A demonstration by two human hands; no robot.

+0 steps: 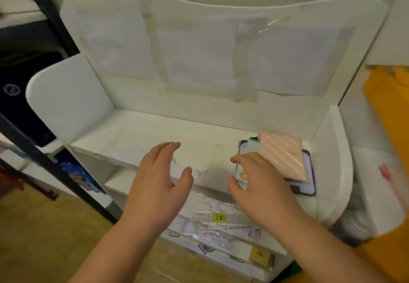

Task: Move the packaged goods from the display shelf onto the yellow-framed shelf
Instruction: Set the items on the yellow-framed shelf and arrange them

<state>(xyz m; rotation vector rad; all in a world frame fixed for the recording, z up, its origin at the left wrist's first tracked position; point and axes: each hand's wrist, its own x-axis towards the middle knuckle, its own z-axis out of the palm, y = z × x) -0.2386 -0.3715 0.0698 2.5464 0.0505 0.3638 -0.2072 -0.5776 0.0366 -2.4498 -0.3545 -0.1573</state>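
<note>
Fingers of the right hand are spread and curled, tips at the near-left edge of a stack of flat packaged goods; whether they actually touch it can't be told through the motion blur. Left hand is open too, fingers apart, thumb out, holding nothing, hovering over the bare middle of the top tier. Head view only: the stack sits at the right end of the top tier of the white display shelf, close to the right side panel. Top pack is flat, square-ish, pink with pale diagonal stripes, lying tilted across a flat dark-bordered pack under it; a pale greenish pack and a bit of green show at the far-left of the pile. Back panel has paper sheets taped on. Lower tiers hold more clear-wrapped packs with yellow and white labels, loosely piled. Something yellow sits at the right edge, blurred; can't tell what it is.
</note>
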